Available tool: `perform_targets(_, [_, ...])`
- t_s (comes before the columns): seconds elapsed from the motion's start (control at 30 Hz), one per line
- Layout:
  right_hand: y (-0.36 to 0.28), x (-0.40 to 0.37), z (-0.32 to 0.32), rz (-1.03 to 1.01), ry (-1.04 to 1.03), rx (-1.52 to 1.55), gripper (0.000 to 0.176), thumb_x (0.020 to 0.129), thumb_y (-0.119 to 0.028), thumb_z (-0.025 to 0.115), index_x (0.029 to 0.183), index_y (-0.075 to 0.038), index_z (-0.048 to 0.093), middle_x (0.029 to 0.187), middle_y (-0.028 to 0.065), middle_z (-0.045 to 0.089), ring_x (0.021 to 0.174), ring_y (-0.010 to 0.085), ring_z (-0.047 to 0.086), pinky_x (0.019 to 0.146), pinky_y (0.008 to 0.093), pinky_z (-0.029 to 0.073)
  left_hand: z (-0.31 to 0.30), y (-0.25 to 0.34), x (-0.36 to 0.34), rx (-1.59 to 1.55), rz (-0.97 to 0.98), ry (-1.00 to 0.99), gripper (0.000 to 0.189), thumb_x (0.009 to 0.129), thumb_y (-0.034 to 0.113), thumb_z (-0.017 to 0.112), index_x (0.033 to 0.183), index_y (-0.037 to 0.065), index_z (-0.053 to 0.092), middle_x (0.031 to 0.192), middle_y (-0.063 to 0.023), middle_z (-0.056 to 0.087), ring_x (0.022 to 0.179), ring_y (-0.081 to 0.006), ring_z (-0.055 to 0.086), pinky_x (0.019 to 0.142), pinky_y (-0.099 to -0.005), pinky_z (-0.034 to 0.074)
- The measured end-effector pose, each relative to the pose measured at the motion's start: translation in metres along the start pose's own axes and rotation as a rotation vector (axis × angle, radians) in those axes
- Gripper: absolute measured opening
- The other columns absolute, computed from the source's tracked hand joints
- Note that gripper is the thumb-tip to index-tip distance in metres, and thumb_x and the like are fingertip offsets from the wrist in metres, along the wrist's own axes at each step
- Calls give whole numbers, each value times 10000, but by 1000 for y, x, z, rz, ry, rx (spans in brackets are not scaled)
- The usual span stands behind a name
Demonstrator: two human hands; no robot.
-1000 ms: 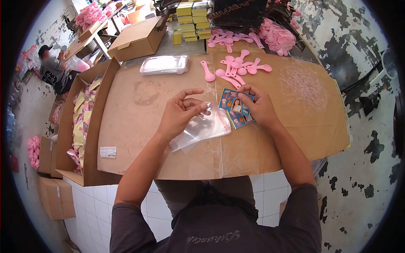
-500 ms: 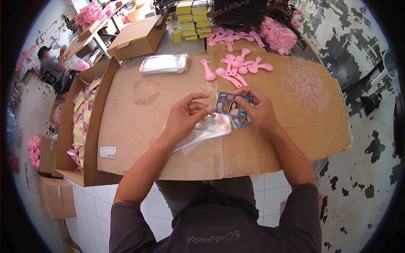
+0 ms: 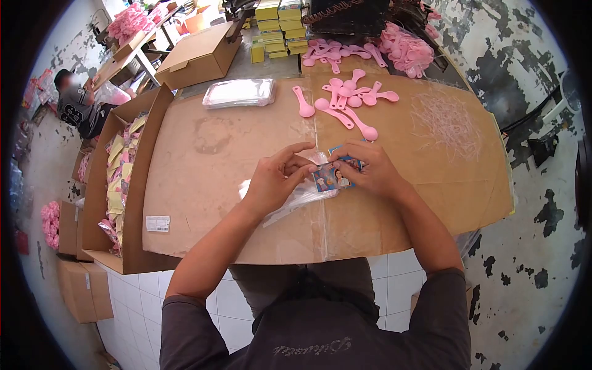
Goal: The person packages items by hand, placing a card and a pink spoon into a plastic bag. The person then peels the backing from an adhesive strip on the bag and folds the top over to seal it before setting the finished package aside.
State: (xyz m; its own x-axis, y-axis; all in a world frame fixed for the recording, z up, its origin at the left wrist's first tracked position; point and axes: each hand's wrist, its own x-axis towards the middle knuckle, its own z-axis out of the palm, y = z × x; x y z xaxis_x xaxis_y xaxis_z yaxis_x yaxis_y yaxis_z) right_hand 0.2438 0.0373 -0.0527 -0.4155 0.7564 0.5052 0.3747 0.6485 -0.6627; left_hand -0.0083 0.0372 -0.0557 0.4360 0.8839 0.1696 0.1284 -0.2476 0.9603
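Note:
A small blue printed card (image 3: 332, 179) is between my hands, and its hazy look suggests clear plastic over it. My left hand (image 3: 275, 180) pinches at the card's left side, where a clear plastic bag seems to be; the exact hold is hard to make out. With thumb and fingers closed, my right hand (image 3: 373, 169) grips the card's right side. Another blue card (image 3: 336, 150) shows partly behind my right fingers. Below the hands lies a stack of clear plastic bags (image 3: 296, 200). Several pink spoons (image 3: 367, 131) lie just beyond my right hand.
A thicker pack of clear bags (image 3: 239, 92) lies at the back left of the cardboard-covered table (image 3: 185, 142). At left stands a long carton (image 3: 132, 216) of filled packets. Thin plastic strips (image 3: 447, 126) are heaped at right. Yellow-edged stacks (image 3: 268, 31) stand behind; a person (image 3: 83, 105) sits far left.
The card has moved down and slightly left and now looks covered by plastic. My left hand has moved in beside it. A pink spoon behind my right hand is now uncovered.

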Motion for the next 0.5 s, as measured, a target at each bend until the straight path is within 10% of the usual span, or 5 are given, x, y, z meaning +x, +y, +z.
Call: perform_targets(0.5, [-7, 2, 13, 197, 76, 306, 264, 965, -95, 704, 1212, -10, 667, 968, 60, 730, 799, 115, 676, 709, 279, 539, 5, 5, -2, 108, 71, 54, 428, 981, 46, 698, 1390, 8, 579, 1031, -103, 765, 863, -118, 736, 700, -245, 581])
